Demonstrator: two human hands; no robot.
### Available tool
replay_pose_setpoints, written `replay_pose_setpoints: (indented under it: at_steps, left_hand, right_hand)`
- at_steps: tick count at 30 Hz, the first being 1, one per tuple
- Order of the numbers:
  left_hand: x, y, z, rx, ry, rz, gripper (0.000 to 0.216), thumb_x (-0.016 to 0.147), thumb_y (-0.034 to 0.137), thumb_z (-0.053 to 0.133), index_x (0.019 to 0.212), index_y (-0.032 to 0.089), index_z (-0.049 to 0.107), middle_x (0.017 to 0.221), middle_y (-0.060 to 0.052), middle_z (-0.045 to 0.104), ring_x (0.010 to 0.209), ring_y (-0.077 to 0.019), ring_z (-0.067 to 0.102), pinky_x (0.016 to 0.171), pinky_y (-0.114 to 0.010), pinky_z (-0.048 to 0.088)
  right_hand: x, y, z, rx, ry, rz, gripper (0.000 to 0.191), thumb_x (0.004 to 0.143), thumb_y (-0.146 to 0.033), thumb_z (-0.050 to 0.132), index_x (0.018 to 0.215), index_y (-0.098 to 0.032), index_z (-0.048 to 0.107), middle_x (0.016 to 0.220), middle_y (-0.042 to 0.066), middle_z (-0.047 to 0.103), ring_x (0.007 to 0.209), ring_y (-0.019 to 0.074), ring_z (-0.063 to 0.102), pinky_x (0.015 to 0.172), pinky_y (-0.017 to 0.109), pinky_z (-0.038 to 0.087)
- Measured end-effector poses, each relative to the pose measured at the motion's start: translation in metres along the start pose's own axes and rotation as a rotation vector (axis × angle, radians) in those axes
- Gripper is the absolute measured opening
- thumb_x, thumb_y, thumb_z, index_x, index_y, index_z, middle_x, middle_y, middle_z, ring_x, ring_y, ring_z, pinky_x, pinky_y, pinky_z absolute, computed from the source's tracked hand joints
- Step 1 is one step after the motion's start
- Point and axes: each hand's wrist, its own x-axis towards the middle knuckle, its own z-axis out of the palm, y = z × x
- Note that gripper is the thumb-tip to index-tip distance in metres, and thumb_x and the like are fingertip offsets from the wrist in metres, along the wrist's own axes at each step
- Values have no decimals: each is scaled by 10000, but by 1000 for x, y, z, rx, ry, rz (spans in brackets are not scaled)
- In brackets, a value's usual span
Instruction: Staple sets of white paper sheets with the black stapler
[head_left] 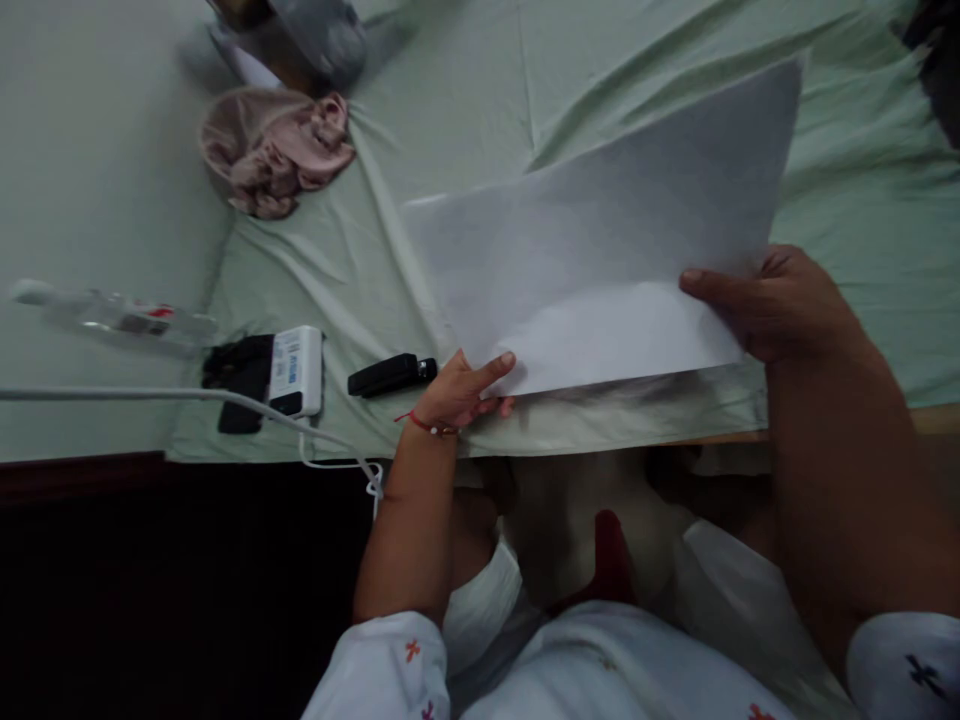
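Observation:
A white sheet of paper (600, 230) is held up over the bed's near edge, tilted with its far right corner raised. My left hand (466, 388) grips its near left corner, thumb on top and fingers beneath. At the right side my right hand (780, 300) pinches the sheet, its thumb lying on the upper face and the other fingers mostly hidden behind. Just left of my left hand lies a black stapler-like object (391, 374); its exact kind is unclear.
A pale green bedsheet (885, 250) covers the bed. Farther left are a white power bank (296, 372), a black wallet-like item (244, 412), a white cable (187, 394) and a clear bottle (135, 318). Pink cloth (281, 160) lies near a grey bag (322, 40) at the back.

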Motion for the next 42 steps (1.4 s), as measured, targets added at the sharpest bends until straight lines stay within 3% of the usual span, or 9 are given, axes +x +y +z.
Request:
replay_pose_setpoints:
  at_steps: [9,13,17,24,26,30,34,37,42]
  left_hand:
    - [-10,1,-13,-35,70,59,464,779,566,930,856,202,653,533,37,604,322,-140,554,264,-185,221]
    - [-12,4,-10,-41,51,99,508,773,595,941,929,193,673,578,37,627,331,-120,563,269,-163,237]
    - [-9,3,-6,-43,42,102,475,740,491,988,918,167,689,597,20,647,373,-131,615,280,-151,267]
    - [-10,3,-16,-125,68,107,380,778,457,936,811,168,691,560,2,644,319,-158,585,259,-190,279]
    - [-12,4,-14,-93,78,64,391,776,461,940,787,176,672,570,10,634,321,-136,564,269,-188,299]
    - [-14,6,-8,-8,9,26,440,667,376,1027,766,171,650,600,37,620,349,-64,476,324,-192,408]
    - [-17,5,-14,12,16,45,382,733,412,980,793,156,703,594,-3,660,362,-70,483,310,-176,350]
    - [-21,6,-21,-5,56,29,384,775,464,940,790,149,721,581,-31,674,334,-89,506,290,-173,286]
    - [-24,8,-23,-47,77,-7,424,730,486,959,765,160,689,571,-13,679,326,-119,550,297,-179,330]
  right_hand:
    - [-2,7,-2,-6,-158,75,526,514,-469,1087,866,-180,824,920,57,826,713,164,710,632,286,627]
    - [-3,9,0,-41,-177,24,481,594,-414,1067,979,-232,845,1040,32,842,883,199,763,792,311,662]
    - [-1,12,1,-29,-176,3,467,612,-394,1058,1002,-243,848,1102,34,842,967,220,771,870,332,660]
    - [-2,9,-6,-100,-242,57,336,678,-353,1022,918,-216,830,956,30,810,813,168,709,699,253,602]
    - [-6,2,-3,-221,-207,15,252,728,-310,973,718,-188,753,709,18,694,621,124,587,527,225,491]
    - [-13,-10,3,-380,-158,-49,457,795,-269,876,504,-202,530,487,-18,425,477,82,357,395,222,263]
    - [-10,-4,1,-275,-203,-22,301,732,-330,945,630,-191,699,602,5,616,551,102,512,463,206,418]
    - [-5,2,-3,-241,-319,44,336,685,-449,985,701,-175,792,714,62,749,620,150,656,558,240,558]
    - [-2,-1,-1,-406,-364,19,345,760,-438,921,630,-169,748,529,52,645,430,124,553,375,211,417]
